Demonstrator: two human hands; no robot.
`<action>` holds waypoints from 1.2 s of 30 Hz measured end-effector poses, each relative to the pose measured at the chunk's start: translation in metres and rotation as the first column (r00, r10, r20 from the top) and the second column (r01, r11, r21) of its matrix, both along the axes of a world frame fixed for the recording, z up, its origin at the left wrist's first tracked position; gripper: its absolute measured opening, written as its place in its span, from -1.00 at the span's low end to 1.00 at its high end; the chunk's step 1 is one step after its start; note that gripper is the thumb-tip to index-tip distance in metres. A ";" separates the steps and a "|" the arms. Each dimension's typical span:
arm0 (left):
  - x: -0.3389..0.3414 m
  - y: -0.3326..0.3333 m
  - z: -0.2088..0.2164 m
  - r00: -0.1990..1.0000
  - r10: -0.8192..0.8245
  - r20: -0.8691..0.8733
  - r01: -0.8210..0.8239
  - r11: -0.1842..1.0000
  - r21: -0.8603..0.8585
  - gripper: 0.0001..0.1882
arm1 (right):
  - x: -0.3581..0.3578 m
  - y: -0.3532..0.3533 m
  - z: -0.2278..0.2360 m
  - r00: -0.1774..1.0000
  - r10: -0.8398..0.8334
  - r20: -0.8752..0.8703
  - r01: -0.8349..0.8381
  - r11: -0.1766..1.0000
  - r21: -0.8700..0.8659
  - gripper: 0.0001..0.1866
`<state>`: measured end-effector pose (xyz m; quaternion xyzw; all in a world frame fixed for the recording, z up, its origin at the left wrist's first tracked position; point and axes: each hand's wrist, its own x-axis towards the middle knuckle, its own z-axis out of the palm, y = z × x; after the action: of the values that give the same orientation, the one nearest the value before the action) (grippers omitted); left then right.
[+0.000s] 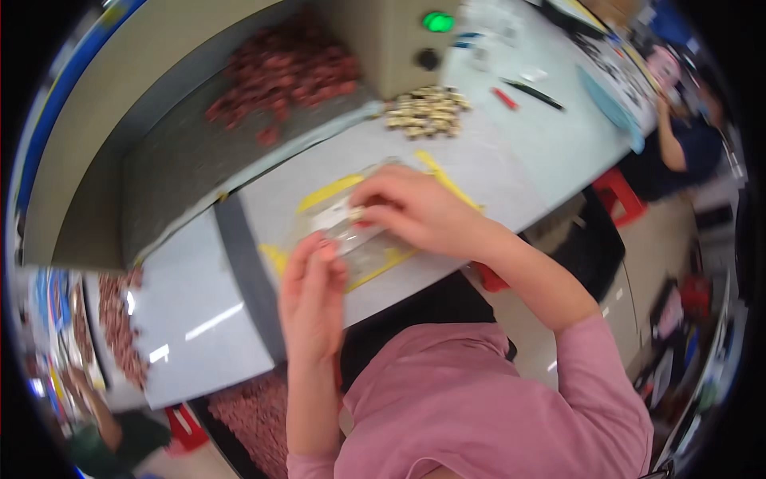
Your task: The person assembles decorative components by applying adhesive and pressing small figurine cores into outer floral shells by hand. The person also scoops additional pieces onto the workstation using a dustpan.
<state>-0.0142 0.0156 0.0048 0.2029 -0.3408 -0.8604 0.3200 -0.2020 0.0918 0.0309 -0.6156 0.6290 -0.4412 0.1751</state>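
Over the taped work area, my two hands are close together with fingers pinched. My right hand (423, 209) grips a small cream-coloured piece (356, 214) between thumb and fingers. My left hand (313, 291) is closed at the fingertips, just left of and nearer than the right; what it holds is too small and blurred to name. Below them lies a clear sheet (375, 259) edged with yellow tape (331, 191). A heap of small cream and dark pieces (427, 112) sits on the table beyond my right hand.
A beige booth (391, 48) with a green light (437, 21) holds a heap of reddish small pieces (287, 68). More reddish pieces (121, 327) lie at left. A black pen (535, 94) and red item (505, 98) lie at right. Other people work at both sides.
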 end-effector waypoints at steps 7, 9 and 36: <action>0.012 -0.006 -0.001 0.996 -0.052 -0.076 0.053 0.999 0.002 -0.74 | 0.046 -0.005 0.015 0.920 0.072 0.386 -0.041 0.995 -0.088 -0.80; 0.013 -0.007 -0.003 0.991 -0.062 -0.117 0.061 0.998 -0.013 -0.74 | 0.050 -0.009 0.022 0.976 0.091 0.200 -0.084 0.996 -0.043 -0.80; 0.014 -0.011 0.010 0.979 -0.183 0.089 0.199 0.956 -0.218 -0.47 | 0.036 -0.002 0.010 0.976 0.216 0.004 -0.215 0.975 -0.058 -0.74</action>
<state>-0.0001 0.0042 0.0143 0.1606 -0.4649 -0.8356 0.2446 -0.1659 0.0895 0.0410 -0.6825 0.5448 -0.4408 0.2075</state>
